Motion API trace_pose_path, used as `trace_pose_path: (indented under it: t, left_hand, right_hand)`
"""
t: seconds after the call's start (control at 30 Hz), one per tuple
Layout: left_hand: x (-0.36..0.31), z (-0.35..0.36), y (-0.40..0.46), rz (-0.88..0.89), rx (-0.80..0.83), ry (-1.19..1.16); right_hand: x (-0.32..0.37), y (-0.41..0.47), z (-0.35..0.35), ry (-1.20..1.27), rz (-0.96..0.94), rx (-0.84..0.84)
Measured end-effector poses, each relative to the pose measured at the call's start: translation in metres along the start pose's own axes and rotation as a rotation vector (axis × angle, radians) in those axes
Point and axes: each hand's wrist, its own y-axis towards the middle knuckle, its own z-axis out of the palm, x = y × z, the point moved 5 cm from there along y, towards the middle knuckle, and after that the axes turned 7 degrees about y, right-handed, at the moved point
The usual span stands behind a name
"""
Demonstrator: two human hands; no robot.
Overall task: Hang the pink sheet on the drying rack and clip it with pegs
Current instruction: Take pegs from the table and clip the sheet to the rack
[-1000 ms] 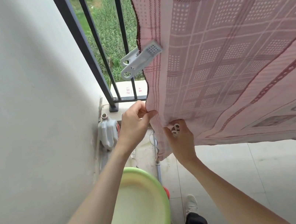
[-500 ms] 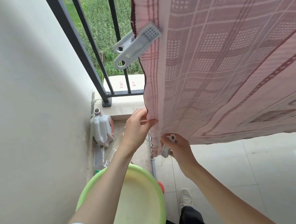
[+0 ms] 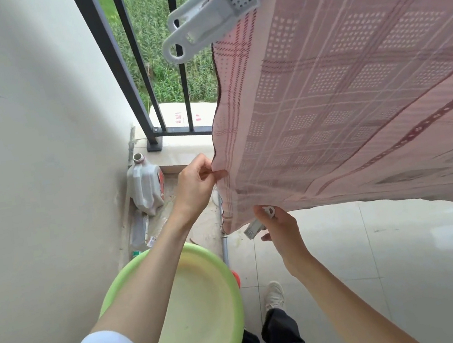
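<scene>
Left hand (image 3: pixel 195 183) pinches the side hem of the pink sheet (image 3: pixel 354 86), as it did a second ago, while the right hand (image 3: pixel 280 229), just below the hem, has turned its small white peg (image 3: pixel 255 228) jaw-end outward. Well above both hands, a large grey peg (image 3: pixel 209 16) already clamps that edge; the lower corner looks next for clipping.

A pink sheet (image 3: pixel 355 91) hangs across the upper right, blocking reach to the railing (image 3: pixel 127 77) behind it, while a white wall (image 3: pixel 22 144) closes the left side. A large grey peg (image 3: pixel 210 19) juts from the sheet's edge into the gap beside the bars. Below, a green basin (image 3: pixel 209 292) and a plastic jug (image 3: pixel 146 185) crowd the corner; tiled floor (image 3: pixel 411 260) lies open to the right.
</scene>
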Motion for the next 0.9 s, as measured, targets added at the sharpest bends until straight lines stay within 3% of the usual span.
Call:
trace_pose_path:
  t: [0.27, 0.43, 0.53, 0.77, 0.9]
  left_hand:
    - [0.006, 0.016, -0.002, 0.071, 0.104, 0.067]
    - [0.004, 0.015, 0.013, 0.076, 0.129, 0.145]
    - [0.006, 0.013, 0.014, 0.036, 0.110, 0.148]
    - [0.007, 0.007, 0.013, 0.071, 0.209, 0.202]
    - [0.002, 0.000, 0.017, 0.111, 0.269, 0.291]
  right_hand:
    - [-0.015, 0.005, 0.004, 0.201, 0.089, 0.046]
    - [-0.025, 0.010, 0.012, 0.710, 0.252, 0.027]
    - [-0.031, 0.011, 0.024, 0.885, 0.361, 0.066]
    - [-0.053, 0.000, 0.065, 0.797, 0.573, 0.157]
    - [-0.060, -0.010, 0.095, 0.978, 0.629, 0.229]
